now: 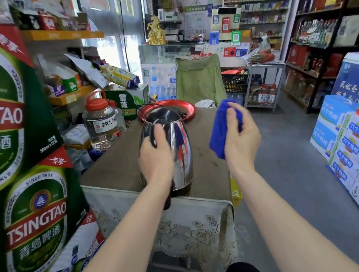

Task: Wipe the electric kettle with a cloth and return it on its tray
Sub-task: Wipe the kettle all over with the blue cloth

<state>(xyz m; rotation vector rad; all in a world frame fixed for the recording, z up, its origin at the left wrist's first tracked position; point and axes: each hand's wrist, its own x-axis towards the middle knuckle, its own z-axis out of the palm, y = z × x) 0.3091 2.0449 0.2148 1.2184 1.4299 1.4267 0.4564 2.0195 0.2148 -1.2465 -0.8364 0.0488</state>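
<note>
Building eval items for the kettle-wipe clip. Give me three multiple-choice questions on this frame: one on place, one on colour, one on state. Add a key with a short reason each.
1. Where is the kettle relative to the red tray?
A. On the table, nearer the camera than the tray
B. On the tray
C. Under the table

2. What colour is the cloth?
A. White
B. Blue
C. Green

3. How is the cloth held?
A. Lying flat on the table
B. Pressed on the kettle
C. Gripped in the right hand, apart from the kettle

Key:
1 A: the kettle's base rests on the tabletop, with the tray behind it.
2 B: the cloth is plainly blue.
3 C: the right hand's fingers curl round it, and a gap shows between it and the kettle, which the left hand holds.
</note>
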